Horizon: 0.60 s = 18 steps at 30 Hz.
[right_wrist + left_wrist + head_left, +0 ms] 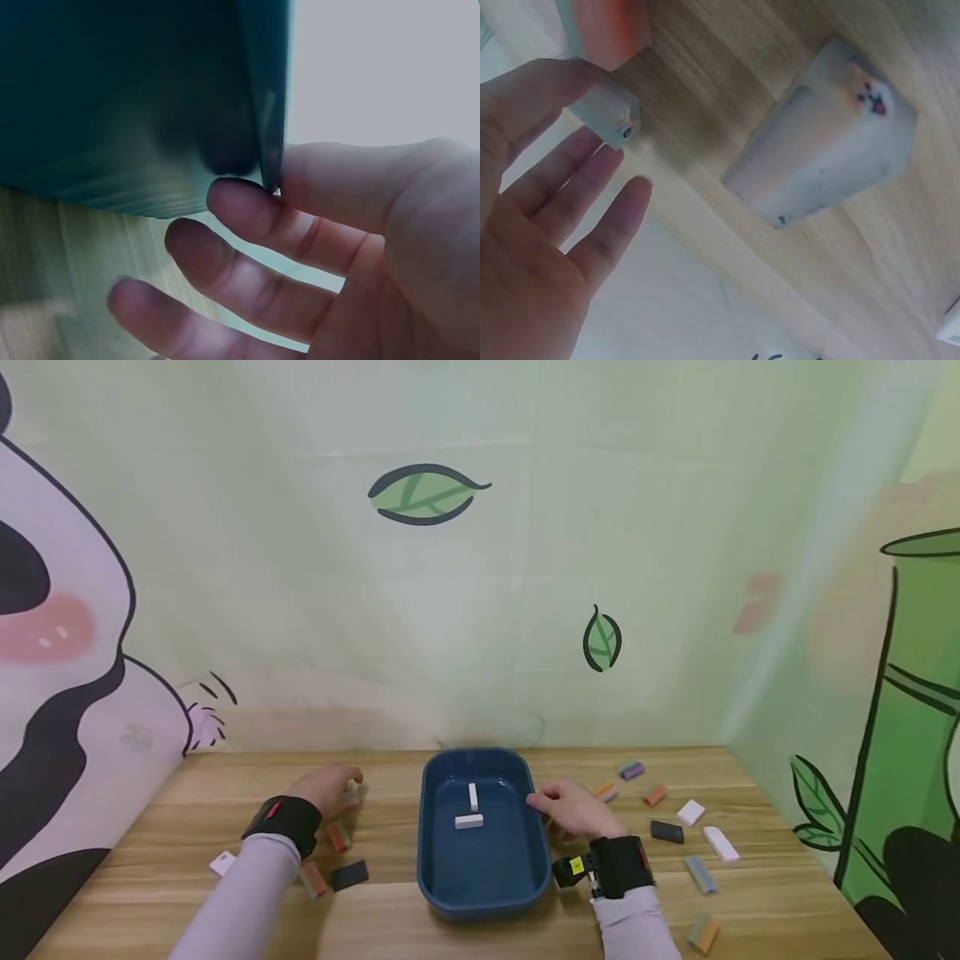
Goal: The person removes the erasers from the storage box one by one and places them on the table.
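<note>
My left hand [324,788] reaches down at the left side of the table. In the left wrist view its thumb and index finger pinch a small pale grey-blue eraser-like block [613,112], while the other fingers are loosely bent. Near it lie an orange-and-green block [613,30] and a greyish block with a dog face [829,139]. My right hand [576,808] holds the right rim of a dark blue rectangular tub [483,881], thumb on one side of the wall and index finger on the other. Two white blocks [469,821] lie inside the tub.
Right of the tub, several blocks lie scattered, among them a black one [667,832], a white one [721,843] and a blue-grey one [701,874]. On the left are another black block [349,875] and a white one [222,862]. A printed cloth wall [480,643] borders the wooden table.
</note>
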Each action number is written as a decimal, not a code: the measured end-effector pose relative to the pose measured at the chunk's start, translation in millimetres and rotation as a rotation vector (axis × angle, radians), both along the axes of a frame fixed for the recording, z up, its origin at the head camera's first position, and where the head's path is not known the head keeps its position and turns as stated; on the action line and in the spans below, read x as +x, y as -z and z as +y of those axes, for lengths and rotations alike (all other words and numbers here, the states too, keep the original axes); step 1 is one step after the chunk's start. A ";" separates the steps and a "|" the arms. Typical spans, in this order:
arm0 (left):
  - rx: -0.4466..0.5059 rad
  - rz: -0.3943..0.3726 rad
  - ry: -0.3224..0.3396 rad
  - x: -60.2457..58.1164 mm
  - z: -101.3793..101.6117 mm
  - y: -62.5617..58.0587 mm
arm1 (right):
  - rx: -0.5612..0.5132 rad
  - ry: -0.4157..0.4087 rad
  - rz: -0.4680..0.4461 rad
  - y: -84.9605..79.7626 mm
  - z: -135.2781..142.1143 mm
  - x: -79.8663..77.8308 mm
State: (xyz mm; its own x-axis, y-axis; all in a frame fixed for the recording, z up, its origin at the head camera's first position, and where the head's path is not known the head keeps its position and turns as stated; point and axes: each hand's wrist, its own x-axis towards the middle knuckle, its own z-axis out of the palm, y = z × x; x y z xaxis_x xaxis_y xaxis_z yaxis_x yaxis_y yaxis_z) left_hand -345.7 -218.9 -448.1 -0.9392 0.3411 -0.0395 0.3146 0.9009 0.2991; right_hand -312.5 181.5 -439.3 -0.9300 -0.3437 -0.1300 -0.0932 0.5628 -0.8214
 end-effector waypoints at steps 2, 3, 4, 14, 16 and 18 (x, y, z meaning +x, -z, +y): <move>0.012 -0.001 -0.005 0.3 -1.1 0.4 | 0.007 0.002 0.002 0.0 0.1 -0.3; 0.015 -0.001 -0.004 0.2 -1.7 0.2 | 0.011 0.004 0.001 -0.1 0.1 -0.3; 0.023 -0.010 -0.007 0.1 -2.3 0.1 | 0.014 0.005 0.001 -0.1 0.1 -0.4; -0.013 0.064 0.082 -10.7 11.5 -20.6 | 0.025 0.007 0.002 -1.1 -0.3 0.2; -0.025 0.094 0.123 -13.8 21.0 -28.0 | 0.025 0.007 -0.002 -1.1 -0.4 0.6; -0.033 0.121 0.148 -15.1 32.9 -36.1 | 0.025 0.005 -0.003 -1.2 -0.6 0.6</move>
State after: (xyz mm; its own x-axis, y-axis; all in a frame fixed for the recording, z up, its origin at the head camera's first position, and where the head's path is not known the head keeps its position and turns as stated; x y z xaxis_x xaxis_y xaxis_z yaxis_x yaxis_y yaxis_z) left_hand -360.7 -186.0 -412.0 -0.8777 0.4759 0.0570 0.4759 0.8511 0.2218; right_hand -311.9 180.9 -438.2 -0.9315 -0.3352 -0.1413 -0.0878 0.5840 -0.8070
